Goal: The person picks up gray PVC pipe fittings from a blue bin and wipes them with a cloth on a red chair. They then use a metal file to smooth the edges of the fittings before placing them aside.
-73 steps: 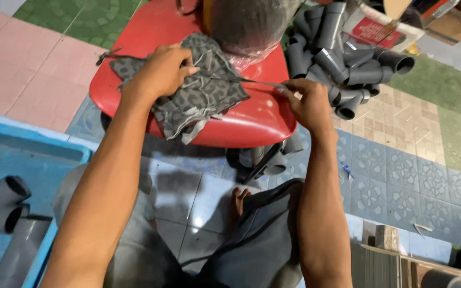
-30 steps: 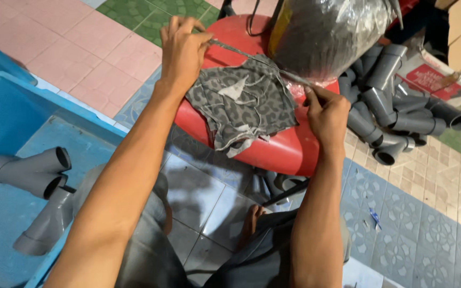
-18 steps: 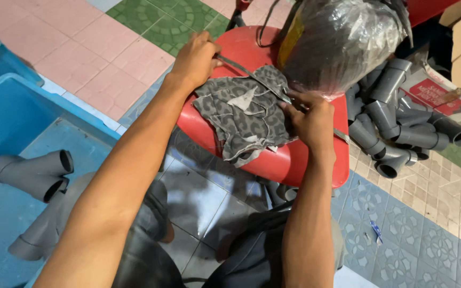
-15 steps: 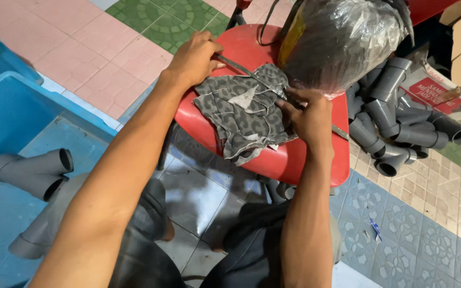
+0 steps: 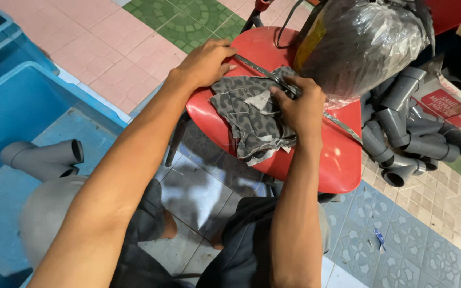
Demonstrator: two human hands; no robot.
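Note:
A grey leopard-print rag (image 5: 254, 120) lies crumpled on a red plastic stool (image 5: 337, 160). A thin grey strip (image 5: 342, 124) runs slantwise across the stool over the rag. My left hand (image 5: 205, 63) pinches the strip's upper left end at the stool's far edge. My right hand (image 5: 301, 104) presses on the strip and the rag's upper right part, fingers curled around them. Beyond my right hand the strip continues down to the right over the stool.
A bulging clear plastic bag (image 5: 364, 45) of dark stuff rests on the stool's back. Several grey pipe fittings (image 5: 409, 141) lie heaped on the tiled floor at right. A blue plastic tub (image 5: 22, 106) at left holds a grey pipe tee (image 5: 46, 157). My knees are below.
My hands have drawn closer together along the strip; the right hand slid up-left onto the rag. The view shifted so the stool sits more to the right.

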